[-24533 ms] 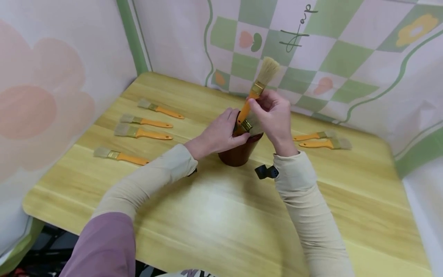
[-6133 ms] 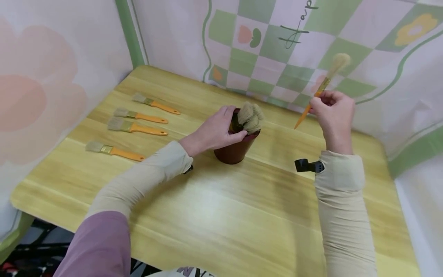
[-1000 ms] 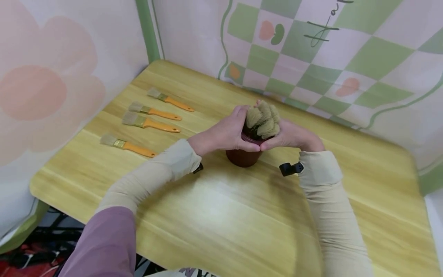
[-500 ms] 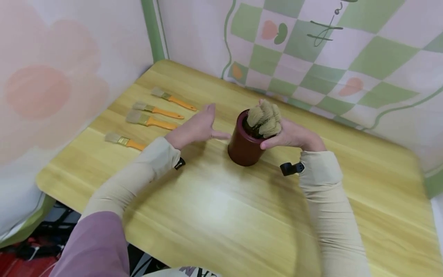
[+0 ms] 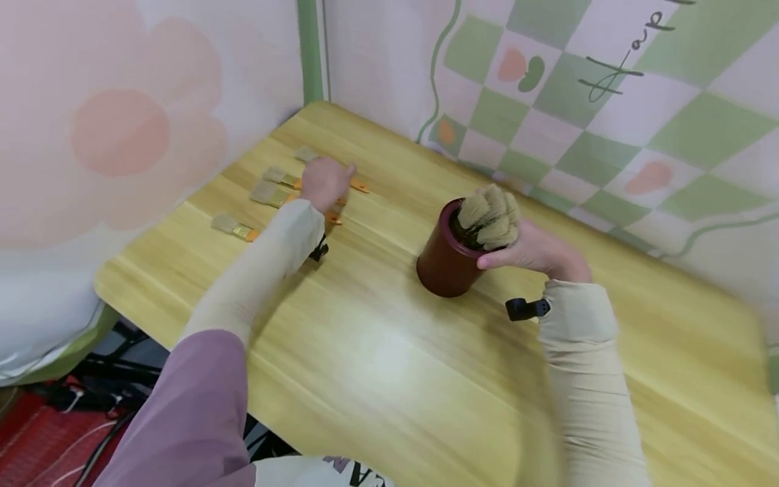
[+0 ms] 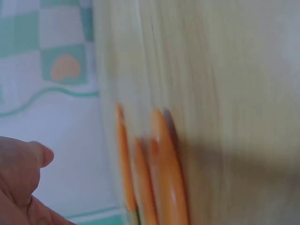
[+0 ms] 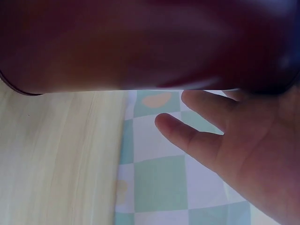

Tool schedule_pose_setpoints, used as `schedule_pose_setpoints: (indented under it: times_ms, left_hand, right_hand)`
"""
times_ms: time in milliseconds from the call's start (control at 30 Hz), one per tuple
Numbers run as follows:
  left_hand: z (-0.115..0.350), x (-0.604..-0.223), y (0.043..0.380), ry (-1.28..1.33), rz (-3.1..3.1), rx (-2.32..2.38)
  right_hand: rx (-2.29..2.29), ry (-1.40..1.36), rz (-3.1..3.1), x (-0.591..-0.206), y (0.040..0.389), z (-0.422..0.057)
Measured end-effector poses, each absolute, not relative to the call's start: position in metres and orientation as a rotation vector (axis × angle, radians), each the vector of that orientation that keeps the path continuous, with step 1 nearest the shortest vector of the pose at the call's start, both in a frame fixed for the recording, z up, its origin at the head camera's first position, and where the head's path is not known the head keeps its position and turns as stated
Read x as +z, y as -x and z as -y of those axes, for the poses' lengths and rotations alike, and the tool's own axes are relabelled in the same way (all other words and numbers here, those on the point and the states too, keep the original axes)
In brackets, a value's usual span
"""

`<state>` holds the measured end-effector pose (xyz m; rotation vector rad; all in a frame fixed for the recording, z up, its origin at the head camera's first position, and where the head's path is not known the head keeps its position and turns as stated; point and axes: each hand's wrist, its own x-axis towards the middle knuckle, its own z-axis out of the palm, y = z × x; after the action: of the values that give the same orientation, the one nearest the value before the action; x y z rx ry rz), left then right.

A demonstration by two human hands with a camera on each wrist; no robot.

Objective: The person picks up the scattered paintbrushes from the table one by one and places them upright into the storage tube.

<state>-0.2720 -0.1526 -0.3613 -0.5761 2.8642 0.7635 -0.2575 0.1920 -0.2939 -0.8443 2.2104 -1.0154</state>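
Observation:
A dark red-brown cup [image 5: 447,264] stands on the wooden table, tilted slightly in the head view. Several paintbrushes [image 5: 491,213] stand in it, bristles up, their handles hidden inside. My right hand [image 5: 535,250] grips the cup at its right side, thumb on the rim; the right wrist view shows two fingers [image 7: 192,136] stretched beside its wall. My left hand [image 5: 326,182] is over the orange handles of flat paintbrushes [image 5: 270,195] lying at the left. In the left wrist view, these handles [image 6: 168,183] lie apart from the visible thumb; the fingertips are mostly hidden.
One paintbrush [image 5: 234,228] lies nearer the front, partly behind my left sleeve. A patterned curtain [image 5: 560,128] hangs along the table's back edge, and a flowered one [image 5: 122,132] at the left. Cables and a dark frame show below the table's left front corner.
My left hand has let go of the cup and moved left over the lying brushes. My right hand keeps its hold. The brush it carried earlier, and two once lying at the right, are off the table.

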Motion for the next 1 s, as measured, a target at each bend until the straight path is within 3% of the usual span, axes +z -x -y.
schedule_pose_setpoints:
  times_ms: [300,467,1000]
  left_hand:
    - [0.145,-0.38,0.32,1.0,-2.767,0.721]
    - [0.129,-0.39,0.338,1.036,-2.775,0.671]
    - [0.119,-0.392,0.339,1.207,-2.66,0.685]
  right_hand:
    - [-0.969,0.889,-2.263,-0.295,0.253,-0.207]
    - [-0.95,0.85,-2.311,-0.293,0.242,-0.221]
    - [-1.146,0.843,-2.222,-0.293,0.227,-0.22]
